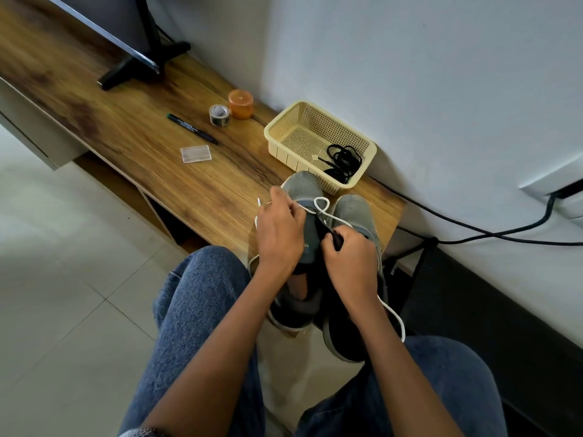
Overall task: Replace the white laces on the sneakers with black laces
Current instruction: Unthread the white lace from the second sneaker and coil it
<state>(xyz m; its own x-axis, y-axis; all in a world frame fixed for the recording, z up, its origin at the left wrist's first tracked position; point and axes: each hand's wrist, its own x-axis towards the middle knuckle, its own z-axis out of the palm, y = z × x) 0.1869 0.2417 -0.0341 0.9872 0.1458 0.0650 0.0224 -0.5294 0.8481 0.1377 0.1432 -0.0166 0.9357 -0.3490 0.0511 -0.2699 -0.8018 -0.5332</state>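
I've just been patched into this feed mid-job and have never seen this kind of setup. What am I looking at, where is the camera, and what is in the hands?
There is no machine: a person works with bare hands, and the single camera sits on their head, looking down over their knees. The left hand pinches a white lace, still threaded in the left grey sneaker. The right hand grips that shoe's black tongue area; exactly what it pinches is hard to tell. A second grey sneaker stands beside it. Both rest on a wooden bench. The black laces wait in a cream basket. Further along lie a pen, a tape roll, an orange jar and a clear case.
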